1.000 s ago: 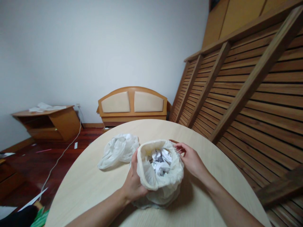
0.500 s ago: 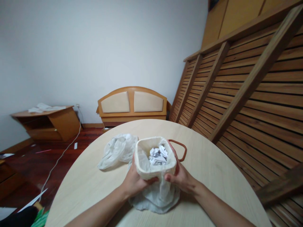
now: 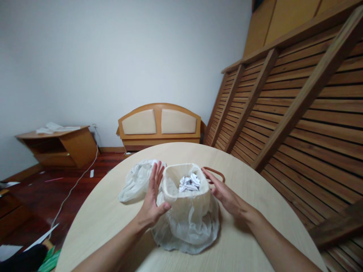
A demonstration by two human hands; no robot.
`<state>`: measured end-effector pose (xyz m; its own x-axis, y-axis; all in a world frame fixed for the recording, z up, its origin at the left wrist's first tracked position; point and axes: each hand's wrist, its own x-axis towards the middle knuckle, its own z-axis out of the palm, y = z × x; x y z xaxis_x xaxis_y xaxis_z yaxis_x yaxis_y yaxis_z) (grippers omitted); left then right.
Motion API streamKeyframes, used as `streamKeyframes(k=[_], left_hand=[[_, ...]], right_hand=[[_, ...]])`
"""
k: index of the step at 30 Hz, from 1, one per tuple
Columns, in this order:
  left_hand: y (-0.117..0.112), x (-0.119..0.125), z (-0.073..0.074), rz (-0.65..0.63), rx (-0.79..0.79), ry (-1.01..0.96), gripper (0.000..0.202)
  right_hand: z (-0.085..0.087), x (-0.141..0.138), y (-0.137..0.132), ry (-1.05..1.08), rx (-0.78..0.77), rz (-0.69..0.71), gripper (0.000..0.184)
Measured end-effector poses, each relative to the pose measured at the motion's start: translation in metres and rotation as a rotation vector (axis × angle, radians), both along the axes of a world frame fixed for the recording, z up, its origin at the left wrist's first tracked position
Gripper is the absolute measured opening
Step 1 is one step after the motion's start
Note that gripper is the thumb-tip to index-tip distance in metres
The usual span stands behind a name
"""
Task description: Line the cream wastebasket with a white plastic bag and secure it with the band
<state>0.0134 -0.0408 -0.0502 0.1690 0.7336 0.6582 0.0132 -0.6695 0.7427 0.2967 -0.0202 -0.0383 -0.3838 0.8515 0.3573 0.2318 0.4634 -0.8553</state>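
A small square white bin [image 3: 185, 170] stands upright on the table, lined with a thin translucent plastic bag [image 3: 190, 223] that hangs over its rim and spreads around its base. Crumpled paper [image 3: 190, 183] lies inside. My left hand [image 3: 153, 200] is open at the bin's left side, fingers stretched up and thumb near the rim. On the opposite side, my right hand [image 3: 225, 192] is open, its fingers extended beside the bin's rim. Whether either hand touches the bag is hard to tell. Behind my left fingers sits a crumpled white plastic bag [image 3: 136, 181].
A brown ring-like handle or frame [image 3: 217, 172] lies behind my right hand on the round pale table [image 3: 255, 226]. Beyond the table are a headboard [image 3: 159, 121] and a low cabinet [image 3: 59, 147]. Slatted wooden panels [image 3: 283, 113] lean at the right.
Both hands have loosened from around the bin's rim and opened outward. The bin has come down a little onto the table, and its bag overhang shows more fully in front.
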Motion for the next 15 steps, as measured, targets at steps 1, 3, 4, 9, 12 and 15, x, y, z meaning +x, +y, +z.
streamKeyframes(k=[1, 3, 4, 9, 12, 15], left_hand=[[-0.001, 0.000, 0.001, 0.019, 0.004, 0.057, 0.098], [-0.004, 0.001, 0.001, 0.070, -0.006, 0.170, 0.081], [-0.005, 0.002, 0.000, 0.093, -0.014, 0.207, 0.075], [-0.011, 0.006, -0.008, 0.143, -0.039, 0.222, 0.079], [-0.015, 0.010, -0.010, 0.153, -0.091, 0.178, 0.089], [-0.018, 0.011, -0.008, 0.150, -0.062, 0.163, 0.096]], right_hand=[[-0.001, 0.006, 0.007, -0.055, 0.045, -0.090, 0.066], [-0.009, 0.016, 0.021, -0.229, 0.132, -0.286, 0.054], [-0.016, 0.021, 0.028, -0.335, 0.182, -0.374, 0.052], [-0.052, 0.046, 0.051, -0.638, 0.111, -0.582, 0.042], [-0.061, 0.055, 0.058, -0.643, 0.084, -0.617, 0.031], [-0.061, 0.060, 0.061, -0.630, 0.066, -0.699, 0.029]])
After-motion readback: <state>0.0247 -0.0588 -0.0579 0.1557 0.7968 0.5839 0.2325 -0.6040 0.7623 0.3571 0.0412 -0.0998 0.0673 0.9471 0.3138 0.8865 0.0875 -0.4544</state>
